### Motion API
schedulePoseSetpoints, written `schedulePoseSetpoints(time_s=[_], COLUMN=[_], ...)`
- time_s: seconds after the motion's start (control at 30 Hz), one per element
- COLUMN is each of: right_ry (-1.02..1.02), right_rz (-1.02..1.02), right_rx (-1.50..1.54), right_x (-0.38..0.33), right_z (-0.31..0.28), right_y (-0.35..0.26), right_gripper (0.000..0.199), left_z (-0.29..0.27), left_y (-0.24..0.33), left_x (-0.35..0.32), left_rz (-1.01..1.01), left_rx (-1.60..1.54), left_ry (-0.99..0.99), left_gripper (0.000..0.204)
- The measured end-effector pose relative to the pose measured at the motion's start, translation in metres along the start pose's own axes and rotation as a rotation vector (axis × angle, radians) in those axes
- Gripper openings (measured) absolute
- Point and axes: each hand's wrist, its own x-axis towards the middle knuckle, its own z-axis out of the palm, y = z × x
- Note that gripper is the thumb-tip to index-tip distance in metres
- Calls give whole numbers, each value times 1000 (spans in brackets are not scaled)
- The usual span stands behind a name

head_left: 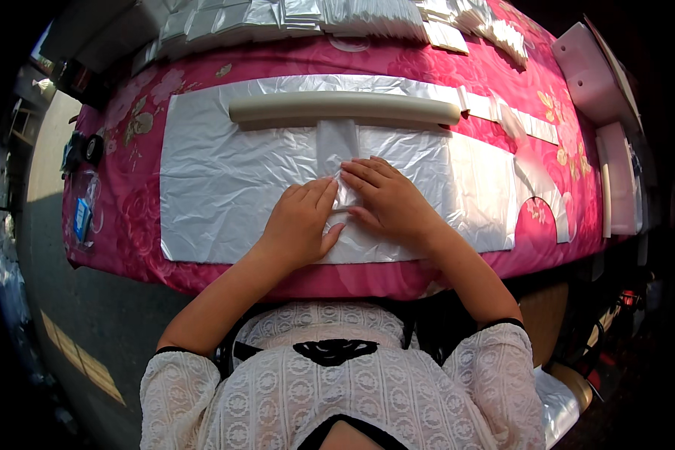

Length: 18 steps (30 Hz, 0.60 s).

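A stack of white plastic bags (217, 180) lies flat on a pink flowered tablecloth (135, 217). A narrow folded strip of plastic (336, 146) runs from under a long cream bar (345, 110) down to my hands. My left hand (300, 221) presses on the strip's near end, fingers together and flat. My right hand (386, 196) lies beside it, fingertips pinching the strip's edge against the stack. The two hands touch each other at the strip.
Rows of folded white bags (315, 19) line the far edge of the table. More cut plastic pieces (536, 180) lie to the right. White foam blocks (600, 75) stand at the right edge. Small dark items (82, 150) sit at the left edge.
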Motion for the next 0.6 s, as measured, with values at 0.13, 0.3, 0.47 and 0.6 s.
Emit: schedulePoseSetpoints(time_s=[0.13,0.3,0.47,0.6], right_ry=[-51,-38,-36,-55], right_rz=[71,101,68,42], right_rx=[167,182,53,-73], right_x=[5,9,0,-8], right_z=[-1,3,8,11], right_y=[16,16,10,-1], right_gripper=[36,39,40,40], left_z=[-2,4,11,15], left_y=[1,-1,-7,-4], left_x=[11,15,10,-2], left_rz=[37,79,149,176], left_rx=[59,171,280,350], left_ry=[21,78,129,142], left_gripper=[55,33,30,32])
